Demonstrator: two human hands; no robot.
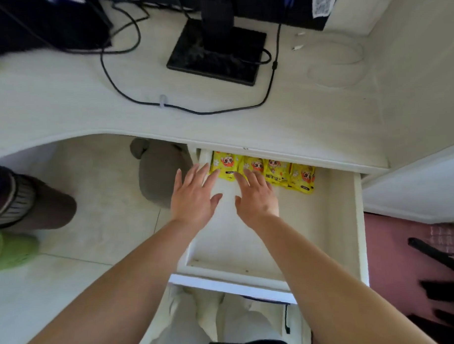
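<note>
A white drawer (343, 219) stands pulled out from under the white desk (64, 100). Several yellow snack packets (280, 171) with a cartoon face lie in a row at the drawer's back, partly under the desk edge. My left hand (193, 196) reaches flat over the drawer's left side, fingers straight, its fingertips at the leftmost packet (224, 164). My right hand (257, 194) lies flat beside it, fingertips touching the second packet (254, 164). Neither hand holds anything.
A black monitor stand (216, 53) and black cables (120, 90) sit on the desk. A grey slipper (161, 171) lies on the tiled floor under the desk; another person's foot and a green shoe (12, 251) are at the left. A maroon surface (404, 263) lies to the right.
</note>
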